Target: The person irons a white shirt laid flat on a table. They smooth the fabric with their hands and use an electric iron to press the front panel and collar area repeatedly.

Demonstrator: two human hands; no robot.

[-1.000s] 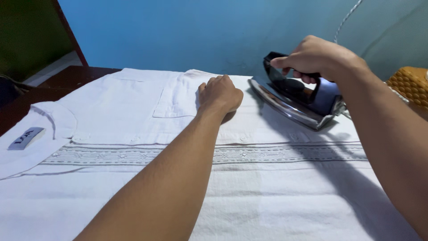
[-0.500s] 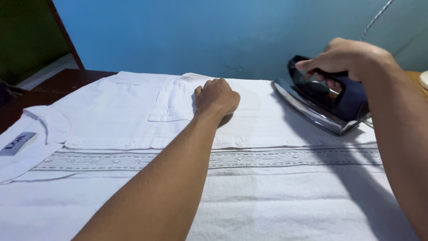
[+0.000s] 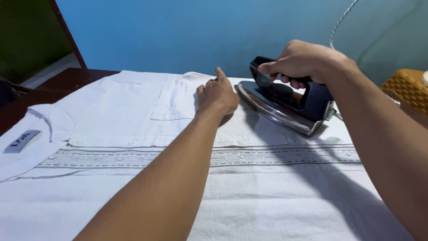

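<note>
We have our right hand (image 3: 307,60) wrapped around the dark handle of the iron (image 3: 285,100), which sits tilted on the far right of the white shirt (image 3: 133,116), its shiny soleplate angled toward the left. We judge the iron heavy and rigid, its metal plate slick and likely hot, so the handle on top is the only sensible place to grip it. Our left hand (image 3: 218,96) rests on the cloth just left of the iron, fingers loosely curled and pressing down beside the chest pocket (image 3: 171,102), holding nothing. The shirt looks light, soft and limp; it wrinkles and slides easily, so we think it is best pinned flat with the palm or pulled by an edge.

The iron's cord (image 3: 341,20) runs out of frame at the top. We cannot see the underside of the soleplate, and a woven yellow object (image 3: 408,87) at the far right is cut off.
</note>
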